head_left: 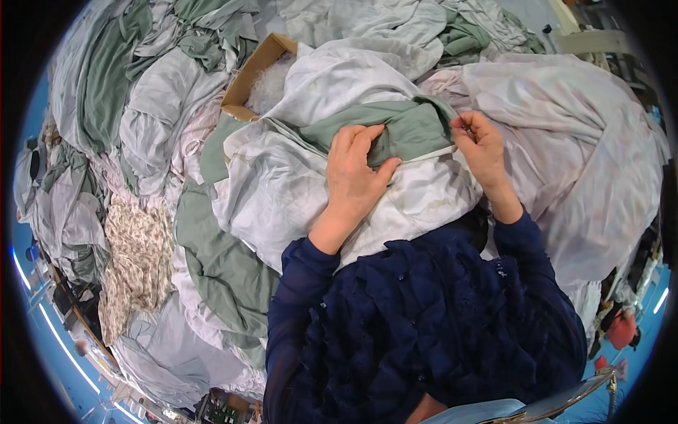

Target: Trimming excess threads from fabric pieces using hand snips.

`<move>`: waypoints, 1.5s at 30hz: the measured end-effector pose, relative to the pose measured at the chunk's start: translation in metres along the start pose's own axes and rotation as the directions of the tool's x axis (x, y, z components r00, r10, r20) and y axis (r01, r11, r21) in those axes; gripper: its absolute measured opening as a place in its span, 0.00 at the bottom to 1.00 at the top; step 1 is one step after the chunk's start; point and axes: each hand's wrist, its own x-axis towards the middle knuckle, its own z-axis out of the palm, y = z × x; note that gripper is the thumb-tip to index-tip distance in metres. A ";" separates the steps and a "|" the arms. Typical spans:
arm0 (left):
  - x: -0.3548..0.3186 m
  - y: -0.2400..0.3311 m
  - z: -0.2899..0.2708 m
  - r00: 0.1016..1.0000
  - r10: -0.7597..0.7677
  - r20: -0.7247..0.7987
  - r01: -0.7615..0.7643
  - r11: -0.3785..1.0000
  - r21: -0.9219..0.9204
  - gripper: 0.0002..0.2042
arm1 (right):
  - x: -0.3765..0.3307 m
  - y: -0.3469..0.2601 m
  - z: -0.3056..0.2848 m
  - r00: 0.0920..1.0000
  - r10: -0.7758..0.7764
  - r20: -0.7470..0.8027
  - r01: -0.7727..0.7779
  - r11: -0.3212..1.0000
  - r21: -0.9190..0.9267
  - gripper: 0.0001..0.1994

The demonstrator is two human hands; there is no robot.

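A strip of green fabric [413,127] lies across white fabric [417,198] in front of me. My left hand [353,173] rests on the green fabric with its thumb and fingers apart, the fingertips on the cloth. At the right end of the strip, my right hand [484,148] is closed in a pinch on the green fabric's edge. A small dark spot shows between those fingers, too small to make out. The white fabric spreads towards my body and beneath both wrists.
Behind the strip stands an open cardboard box [244,85] holding whitish, tangled stuff. Heaps of green and white cloth [106,92] surround me. A floral-patterned cloth [138,258] hangs on the left, and a large pale sheet [565,148] bulges on the right.
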 end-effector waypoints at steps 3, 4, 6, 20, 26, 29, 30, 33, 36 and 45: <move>0.000 0.000 0.000 1.000 0.001 -0.001 -0.001 1.000 0.000 0.26 | -0.001 -0.006 0.000 0.998 0.044 -0.053 -0.036 0.989 0.145 0.05; 0.000 0.001 0.000 1.000 -0.006 0.000 0.006 1.000 -0.003 0.25 | -0.001 -0.013 0.000 0.994 0.096 -0.057 -0.083 0.978 0.193 0.04; 0.000 0.001 -0.001 1.000 -0.013 0.000 0.013 1.000 -0.005 0.25 | -0.002 -0.017 -0.001 0.988 0.145 -0.057 -0.127 0.962 0.240 0.04; -0.021 0.042 -0.006 0.993 0.114 0.023 -0.104 0.962 -0.254 0.19 | -0.005 -0.034 -0.004 0.924 0.374 0.080 -0.272 0.496 0.825 0.07; -0.007 0.075 0.011 0.618 -0.228 0.753 0.751 -0.116 -0.651 0.17 | -0.013 -0.057 0.001 0.952 0.282 0.118 -0.231 0.408 0.883 0.07; -0.002 0.063 0.027 0.649 -0.401 0.646 0.522 -0.383 -0.762 0.12 | -0.025 -0.056 0.001 0.965 0.233 0.121 -0.208 0.396 0.894 0.08; 0.000 0.060 0.027 0.653 -0.402 0.642 0.519 -0.381 -0.766 0.12 | -0.029 -0.054 0.001 0.975 0.191 0.110 -0.180 0.399 0.899 0.08; 0.004 0.056 0.022 0.706 -0.490 0.512 0.427 -0.282 -0.859 0.13 | -0.034 -0.047 0.002 0.971 0.227 0.071 -0.164 0.422 0.892 0.08; 0.002 0.058 0.017 0.678 -0.509 0.530 0.435 -0.303 -0.848 0.11 | -0.034 -0.040 0.006 0.953 0.296 0.061 -0.191 0.434 0.880 0.08; -0.003 0.047 0.016 0.647 -0.510 0.567 0.411 -0.394 -0.822 0.10 | -0.034 -0.034 0.013 0.932 0.352 0.088 -0.258 0.471 0.844 0.08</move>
